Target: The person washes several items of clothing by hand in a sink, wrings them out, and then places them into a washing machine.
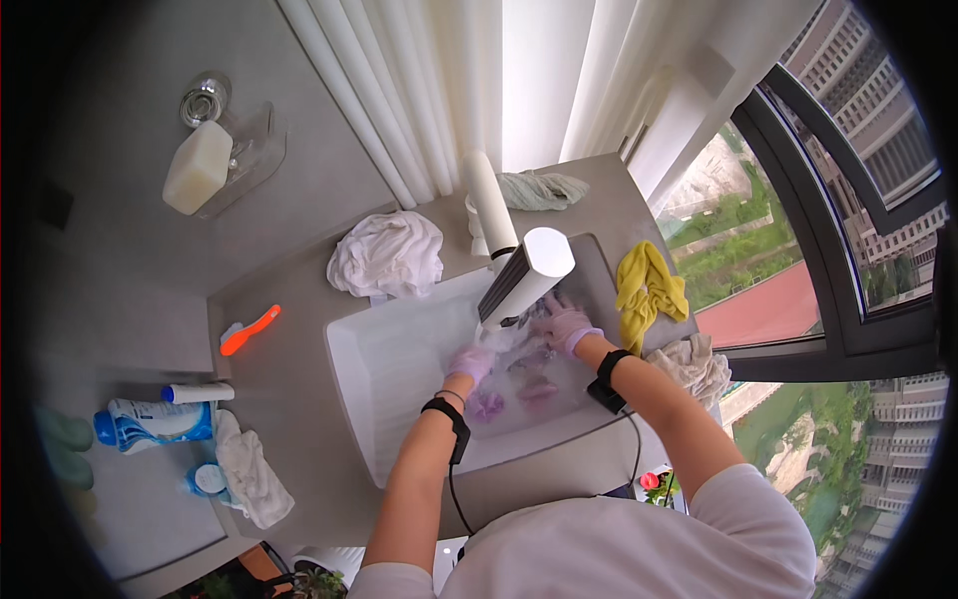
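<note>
Both hands wear thin light-purple gloves and are inside a white sink (367, 389) of cloudy water. My left hand (471, 365) is partly under the stream from a white faucet (528, 277); its fingers are hidden by foam and water. To the right of the faucet head, my right hand (566, 323) has its fingers spread over dark, wet fabric (533, 359), partly submerged. I cannot tell whether either hand grips it. A purple item (485, 405) and a pinkish item (537, 394) lie in the water nearer my body.
White cloth (388, 256), grey-green cloth (545, 190), yellow cloth (650, 292) and beige cloth (692, 367) lie around the sink. An orange-handled brush (252, 331), a blue-and-white bottle (156, 425) and another white cloth (251, 472) are at left. A wall-mounted soap dish (251, 161) holds soap (198, 168).
</note>
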Action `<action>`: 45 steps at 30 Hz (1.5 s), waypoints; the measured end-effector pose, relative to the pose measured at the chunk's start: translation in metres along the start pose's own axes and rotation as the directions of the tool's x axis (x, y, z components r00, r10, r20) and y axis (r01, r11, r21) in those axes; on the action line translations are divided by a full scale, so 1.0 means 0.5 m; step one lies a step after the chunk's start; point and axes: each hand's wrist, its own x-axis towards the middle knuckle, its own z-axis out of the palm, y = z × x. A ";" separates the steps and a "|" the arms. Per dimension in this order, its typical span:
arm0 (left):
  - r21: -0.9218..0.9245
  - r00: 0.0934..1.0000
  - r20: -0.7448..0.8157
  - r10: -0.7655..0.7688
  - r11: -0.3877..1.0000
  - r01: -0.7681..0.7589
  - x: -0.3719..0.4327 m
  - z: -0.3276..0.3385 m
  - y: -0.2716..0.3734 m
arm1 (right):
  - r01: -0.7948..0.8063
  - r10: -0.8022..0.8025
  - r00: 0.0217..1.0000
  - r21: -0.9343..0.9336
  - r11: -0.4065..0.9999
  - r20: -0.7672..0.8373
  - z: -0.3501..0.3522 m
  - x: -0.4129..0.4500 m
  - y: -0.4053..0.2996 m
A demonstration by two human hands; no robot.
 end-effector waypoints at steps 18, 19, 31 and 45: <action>-0.921 0.947 -0.105 -0.302 0.389 0.022 -0.018 0.012 -0.020 | 0.014 -0.054 0.988 0.266 0.964 0.144 0.082 -0.009 -0.165; -0.887 0.971 0.015 -0.238 0.446 0.123 -0.018 0.010 -0.034 | 0.015 -0.056 0.988 0.271 0.962 0.145 0.088 -0.003 -0.154; -0.274 0.907 -0.357 -0.222 0.954 0.125 -0.113 0.017 0.069 | -0.422 0.091 0.895 0.760 0.494 0.437 0.146 0.006 -0.109; -0.894 0.987 -0.009 -0.160 0.444 0.064 -0.057 0.045 0.036 | -0.558 -0.132 0.818 0.828 0.051 0.560 0.224 0.040 -0.092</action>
